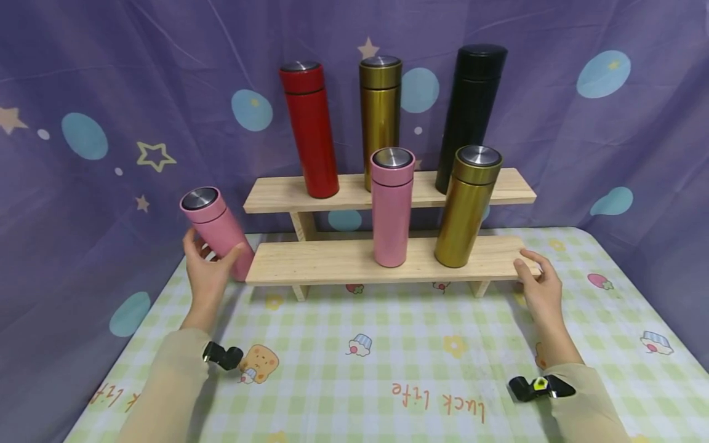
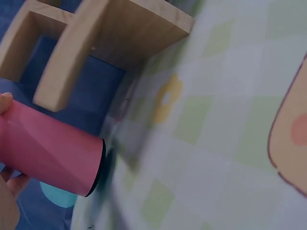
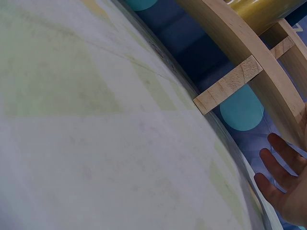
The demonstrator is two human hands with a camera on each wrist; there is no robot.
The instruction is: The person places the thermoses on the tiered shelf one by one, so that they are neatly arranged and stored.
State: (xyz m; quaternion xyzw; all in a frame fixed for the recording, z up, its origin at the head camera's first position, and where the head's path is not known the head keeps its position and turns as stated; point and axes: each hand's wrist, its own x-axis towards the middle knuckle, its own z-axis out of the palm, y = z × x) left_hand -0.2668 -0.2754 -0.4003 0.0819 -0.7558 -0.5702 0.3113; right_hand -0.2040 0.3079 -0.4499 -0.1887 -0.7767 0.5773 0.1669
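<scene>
My left hand (image 1: 207,271) grips a pink thermos bottle (image 1: 221,227) with a silver-topped lid. That bottle leans just off the left end of the lower tier of a wooden two-tier shelf (image 1: 310,261). In the left wrist view its base (image 2: 91,167) hangs close over the tablecloth. My right hand (image 1: 543,286) holds the right end of the lower tier, thumb and index finger over the board. Its other fingers (image 3: 276,167) spread beneath the board in the right wrist view. On the lower tier stand another pink bottle (image 1: 391,215) and a gold bottle (image 1: 465,215).
The upper tier (image 1: 349,194) carries a red bottle (image 1: 311,135), a gold bottle (image 1: 381,111) and a tall black bottle (image 1: 471,117). A green checked tablecloth (image 1: 399,344) covers the table. Behind the shelf hangs a purple curtain (image 1: 166,92).
</scene>
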